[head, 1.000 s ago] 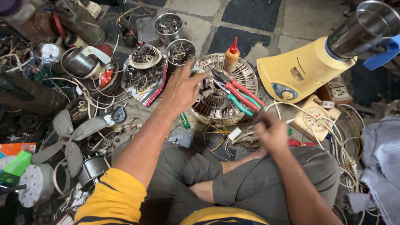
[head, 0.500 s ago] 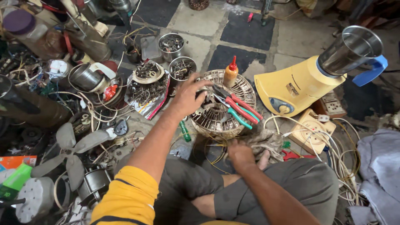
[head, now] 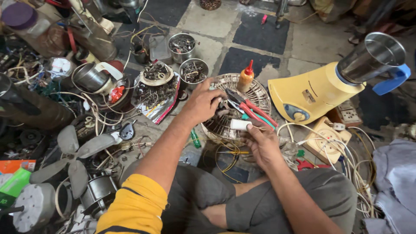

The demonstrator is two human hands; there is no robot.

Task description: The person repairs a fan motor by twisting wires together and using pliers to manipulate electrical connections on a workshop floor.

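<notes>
The right hand (head: 264, 145) pinches a small white cylinder (head: 240, 125), perhaps a capacitor, between thumb and fingertips, holding it just over the near rim of the round wire grille (head: 260, 93) that lies on the floor between the person's knees and the yellow mixer base (head: 312, 93); thin wires seem to trail from the cylinder, though they are too fine to trace; the left hand (head: 203, 102) reaches onto the left part of the grille with fingers curled down among the parts there, and whether it has closed on anything I cannot tell; red-handled pliers (head: 251, 108) and a green-handled tool (head: 255, 119) lie across the grille, with a small orange squeeze bottle (head: 245, 76) at its far edge; two metal tins of scrap (head: 193, 71) stand just beyond the left hand; the cylinder looks light, stiff and smooth, so likely a little slippery; it seems best held around its body, as now, rather than by its leads, which would probably bend or pull loose.
</notes>
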